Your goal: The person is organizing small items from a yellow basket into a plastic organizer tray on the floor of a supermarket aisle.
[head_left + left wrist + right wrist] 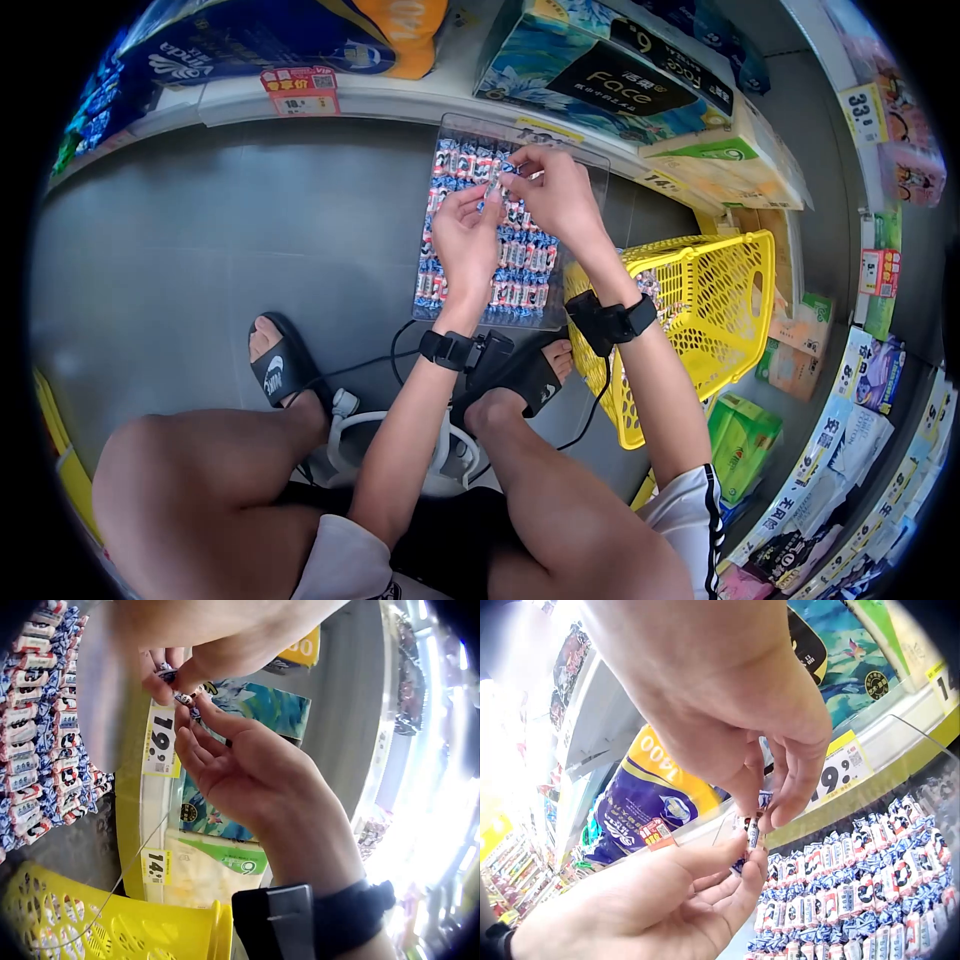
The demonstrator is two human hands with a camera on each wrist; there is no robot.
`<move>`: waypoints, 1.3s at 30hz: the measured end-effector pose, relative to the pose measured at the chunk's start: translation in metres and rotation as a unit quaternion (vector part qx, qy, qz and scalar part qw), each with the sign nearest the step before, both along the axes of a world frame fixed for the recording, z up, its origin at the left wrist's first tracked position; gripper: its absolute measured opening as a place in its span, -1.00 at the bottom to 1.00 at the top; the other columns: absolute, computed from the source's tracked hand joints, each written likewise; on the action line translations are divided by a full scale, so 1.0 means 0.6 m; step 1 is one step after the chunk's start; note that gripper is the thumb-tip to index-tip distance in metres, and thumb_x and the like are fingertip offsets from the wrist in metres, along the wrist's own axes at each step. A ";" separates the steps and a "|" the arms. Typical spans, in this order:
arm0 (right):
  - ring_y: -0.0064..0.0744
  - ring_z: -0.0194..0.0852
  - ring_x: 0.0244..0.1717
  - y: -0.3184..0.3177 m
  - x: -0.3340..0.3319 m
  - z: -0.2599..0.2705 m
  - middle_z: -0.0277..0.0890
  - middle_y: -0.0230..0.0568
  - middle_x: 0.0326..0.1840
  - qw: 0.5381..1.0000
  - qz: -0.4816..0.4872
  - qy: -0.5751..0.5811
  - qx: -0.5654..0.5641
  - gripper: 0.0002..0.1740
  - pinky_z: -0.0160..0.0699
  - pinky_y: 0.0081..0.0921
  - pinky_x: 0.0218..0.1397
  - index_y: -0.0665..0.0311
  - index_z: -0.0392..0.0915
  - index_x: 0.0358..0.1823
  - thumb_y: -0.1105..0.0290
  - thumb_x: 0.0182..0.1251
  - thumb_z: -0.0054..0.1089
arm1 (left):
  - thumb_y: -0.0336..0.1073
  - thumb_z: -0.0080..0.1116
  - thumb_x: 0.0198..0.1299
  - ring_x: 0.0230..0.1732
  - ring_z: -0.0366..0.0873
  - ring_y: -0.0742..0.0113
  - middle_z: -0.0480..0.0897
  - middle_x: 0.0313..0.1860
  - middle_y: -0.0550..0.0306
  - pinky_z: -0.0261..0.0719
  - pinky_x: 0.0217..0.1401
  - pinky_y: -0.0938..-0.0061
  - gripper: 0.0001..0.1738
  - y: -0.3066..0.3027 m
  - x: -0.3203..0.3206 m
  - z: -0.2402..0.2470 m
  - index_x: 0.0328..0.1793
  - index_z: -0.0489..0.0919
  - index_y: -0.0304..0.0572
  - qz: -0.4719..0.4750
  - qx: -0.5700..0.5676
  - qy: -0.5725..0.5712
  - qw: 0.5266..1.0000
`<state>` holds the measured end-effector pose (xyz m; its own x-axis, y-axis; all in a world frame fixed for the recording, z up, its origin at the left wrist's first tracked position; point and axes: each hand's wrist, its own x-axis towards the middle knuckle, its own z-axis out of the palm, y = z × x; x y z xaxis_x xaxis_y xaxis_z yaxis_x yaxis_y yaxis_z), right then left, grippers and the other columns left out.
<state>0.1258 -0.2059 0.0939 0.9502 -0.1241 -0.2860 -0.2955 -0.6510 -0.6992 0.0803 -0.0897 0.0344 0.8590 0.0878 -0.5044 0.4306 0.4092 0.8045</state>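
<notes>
A small wrapped candy (493, 187) is held between both hands over a clear plastic tray (421, 268) filled with rows of blue, white and red candies. The left hand (467, 240), palm turned up, pinches its lower end between thumb and fingers. From the right side, the right hand (562, 200) pinches the other end with thumb and fingertips. In the right wrist view the candy (752, 831) is upright between the two sets of fingertips. Fingers partly cover the candy (184, 697) in the left wrist view.
A yellow basket (715, 345) with candies inside stands tilted right of the tray. Beyond the tray runs a shelf edge (375, 112) with tissue packs (610, 75) and price tags. The person's knees and sandalled feet are below; cables cross the floor, near a white stool-like frame.
</notes>
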 end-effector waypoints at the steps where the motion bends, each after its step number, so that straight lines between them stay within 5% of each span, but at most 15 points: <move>1: -0.09 0.83 -0.22 0.002 0.003 -0.010 0.75 0.08 -0.24 1.000 0.005 0.005 0.002 -0.67 0.70 -0.29 -0.11 0.40 0.70 0.01 0.39 0.27 0.46 | -0.31 0.34 0.43 -0.10 0.66 0.43 0.67 -0.07 0.04 0.63 0.01 0.54 -0.59 0.001 -0.001 -0.005 0.23 0.55 -0.49 -0.001 0.002 0.002 1.000; 12: 0.04 0.80 -0.16 0.033 0.035 -0.097 0.75 0.14 -0.23 0.999 0.018 0.027 0.005 -0.71 0.70 -0.20 -0.05 0.39 0.74 -0.08 0.36 0.24 0.48 | -0.34 0.26 0.48 -0.01 0.62 0.42 0.65 0.02 0.05 0.64 0.11 0.53 -0.58 -0.019 0.000 -0.052 0.33 0.49 -0.47 0.163 -0.148 0.136 0.966; 14: -0.25 0.81 -0.30 0.033 0.037 -0.118 0.76 -0.04 -0.22 0.998 0.048 0.000 -0.035 -0.66 0.69 -0.35 -0.20 0.38 0.72 0.01 0.35 0.27 0.48 | -0.36 0.23 0.50 0.05 0.62 0.39 0.63 0.09 0.02 0.65 0.20 0.50 -0.59 -0.029 -0.002 -0.055 0.34 0.48 -0.47 0.214 -0.169 0.146 0.951; 18: -0.19 0.81 -0.29 0.040 0.054 -0.111 0.77 0.00 -0.19 0.998 0.034 0.044 -0.029 -0.68 0.70 -0.31 -0.15 0.41 0.72 0.01 0.37 0.31 0.44 | -0.31 0.19 0.53 0.11 0.59 0.39 0.62 0.11 0.05 0.60 0.31 0.42 -0.65 -0.042 0.009 -0.047 0.28 0.52 -0.44 0.242 -0.179 0.148 0.942; 28: -0.17 0.80 -0.20 0.063 0.067 -0.153 0.78 0.00 -0.14 1.000 -0.004 0.008 -0.028 -0.69 0.70 -0.29 -0.07 0.36 0.73 0.00 0.36 0.29 0.46 | -0.30 -0.06 0.63 0.48 0.38 0.19 0.31 0.52 -0.14 0.36 0.60 0.27 -0.40 -0.028 -0.003 -0.049 0.66 0.14 -0.40 0.208 -0.180 0.109 0.955; 39: -0.30 0.79 -0.23 0.065 0.073 -0.175 0.79 -0.09 -0.23 0.997 -0.070 0.027 -0.001 -0.74 0.70 -0.37 -0.09 0.31 0.77 -0.06 0.36 0.27 0.47 | -0.46 -0.17 0.58 0.54 0.36 0.17 0.25 0.58 -0.10 0.32 0.61 0.25 -0.35 -0.015 0.009 -0.052 0.73 0.01 -0.40 0.150 -0.168 0.102 0.969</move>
<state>0.1693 -0.1672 -0.0112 0.9070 -0.2550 -0.3352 -0.4201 -0.6025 -0.6786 0.0858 -0.0989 0.0029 0.7000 0.1208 -0.7039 0.3868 0.7644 0.5159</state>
